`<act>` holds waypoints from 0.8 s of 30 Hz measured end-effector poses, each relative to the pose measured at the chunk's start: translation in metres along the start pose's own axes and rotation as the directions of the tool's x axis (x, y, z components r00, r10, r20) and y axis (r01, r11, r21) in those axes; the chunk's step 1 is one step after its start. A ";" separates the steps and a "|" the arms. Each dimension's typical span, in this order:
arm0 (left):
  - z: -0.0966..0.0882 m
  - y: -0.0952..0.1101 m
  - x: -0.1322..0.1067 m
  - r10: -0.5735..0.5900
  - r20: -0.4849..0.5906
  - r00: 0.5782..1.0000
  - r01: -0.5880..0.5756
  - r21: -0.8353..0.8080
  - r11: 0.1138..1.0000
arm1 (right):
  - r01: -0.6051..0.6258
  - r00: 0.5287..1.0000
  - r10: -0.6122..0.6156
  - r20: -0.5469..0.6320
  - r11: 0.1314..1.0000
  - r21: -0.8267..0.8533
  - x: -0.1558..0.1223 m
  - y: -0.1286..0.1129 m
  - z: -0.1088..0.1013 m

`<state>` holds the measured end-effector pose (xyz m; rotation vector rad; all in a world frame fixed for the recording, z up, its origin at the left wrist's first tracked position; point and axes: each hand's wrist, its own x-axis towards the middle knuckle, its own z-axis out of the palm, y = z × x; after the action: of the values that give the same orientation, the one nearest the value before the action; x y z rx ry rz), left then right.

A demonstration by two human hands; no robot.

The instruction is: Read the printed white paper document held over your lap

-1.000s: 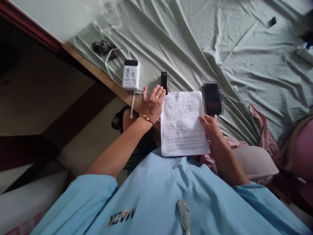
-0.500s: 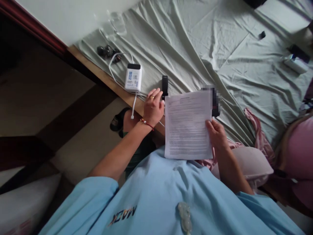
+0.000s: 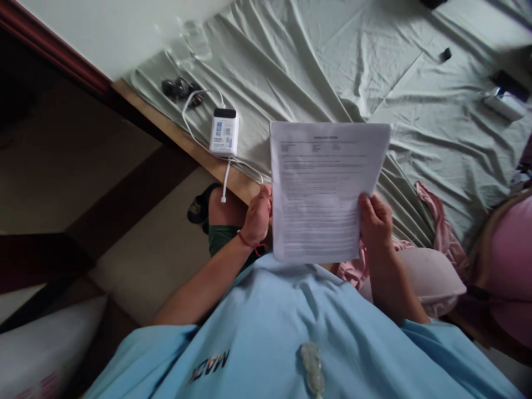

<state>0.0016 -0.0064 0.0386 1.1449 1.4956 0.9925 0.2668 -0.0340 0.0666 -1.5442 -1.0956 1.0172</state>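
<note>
The left hand [image 3: 257, 215] is curled closed on the left edge of the printed sheet [image 3: 324, 188], gripping it about two thirds of the way down; a red cord bracelet [image 3: 250, 243] circles the wrist. The right hand [image 3: 375, 221] pinches the sheet's right edge, thumb on the printed face and fingers folded behind it. The sheet stands raised between the two hands, tilted up toward the camera, above the lap and in front of the bed edge; its text is too small to read.

From the left hand, at about 11 o'clock, a white power bank [image 3: 224, 132] lies on the pale green bedsheet [image 3: 436, 127], near the wooden bed edge [image 3: 187, 141]. A white cable [image 3: 226, 177] hangs from it over that edge, and another white lead loops away at 11 o'clock toward some small dark objects [image 3: 180, 88] that are hard to tell apart. At 8 o'clock from the left hand a dark sandal [image 3: 198, 205] rests on the floor.

From the right hand, at 4 o'clock, a pink pillow [image 3: 432, 274] and a crumpled pink cloth [image 3: 440, 227] lie just beside the forearm. At 2 o'clock, well apart, a small white device [image 3: 502, 106] sits on the bedsheet.
</note>
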 end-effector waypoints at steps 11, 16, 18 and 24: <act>-0.012 -0.016 0.009 0.189 -0.147 0.971 -0.139 0.298 0.945 | -0.040 0.993 0.048 0.110 0.997 -0.073 0.026 0.023 0.040; -0.009 -0.020 0.009 0.215 -0.188 0.958 -0.114 0.441 0.890 | 0.146 0.988 -0.154 0.011 0.905 -0.399 0.026 0.023 0.036; -0.007 -0.023 0.010 0.217 -0.193 0.957 -0.110 0.451 0.886 | 0.185 0.978 -0.207 0.013 0.844 -0.503 0.023 0.023 0.034; -0.004 -0.029 0.012 0.250 -0.188 0.950 -0.124 0.506 0.854 | 0.183 0.974 -0.226 0.000 0.789 -0.586 0.017 0.036 0.033</act>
<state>-0.0083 -0.0015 0.0093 1.5993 1.9372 0.9373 0.2455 -0.0153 0.0233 -1.8658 -1.5869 0.4804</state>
